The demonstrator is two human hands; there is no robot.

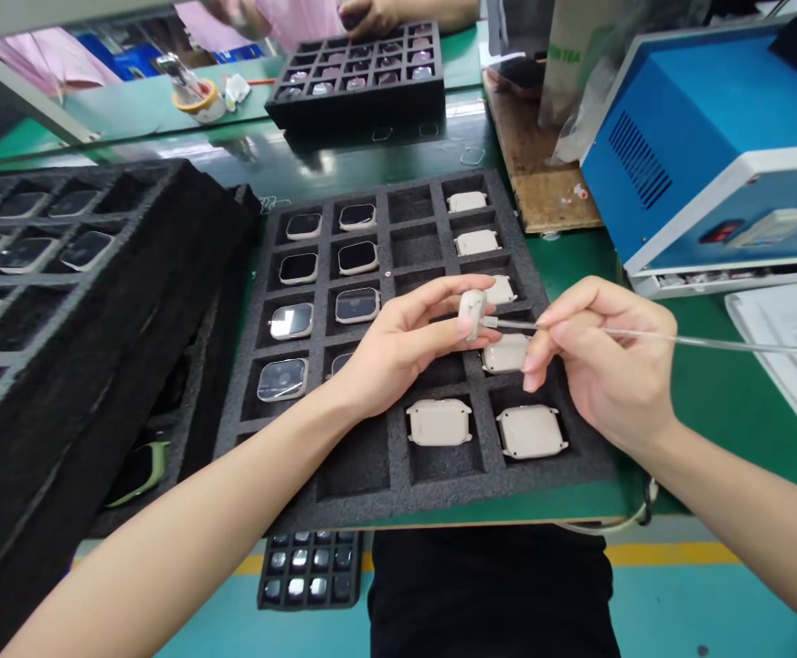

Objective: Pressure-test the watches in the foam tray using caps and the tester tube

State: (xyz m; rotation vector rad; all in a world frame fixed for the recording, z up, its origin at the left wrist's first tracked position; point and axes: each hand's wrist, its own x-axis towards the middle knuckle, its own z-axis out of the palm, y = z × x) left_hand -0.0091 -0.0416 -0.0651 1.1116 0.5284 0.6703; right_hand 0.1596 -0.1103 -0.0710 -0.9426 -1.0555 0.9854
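Note:
Over the black foam tray, my left hand pinches a small cream watch case turned on its edge between thumb and fingers. A thin clear tube is gripped by my right hand; its pale tip meets the side of the case, though I cannot tell whether it goes in. In the tray's right columns lie cream watch cases, such as one near the front and one beside it. Dark-screened watches fill pockets in the left columns. My left hand and forearm hide some pockets.
Stacked foam trays rise at the left. A blue machine and papers are at the right. Across the bench, another person's hand reaches over a further tray. A tape roll holds small tools.

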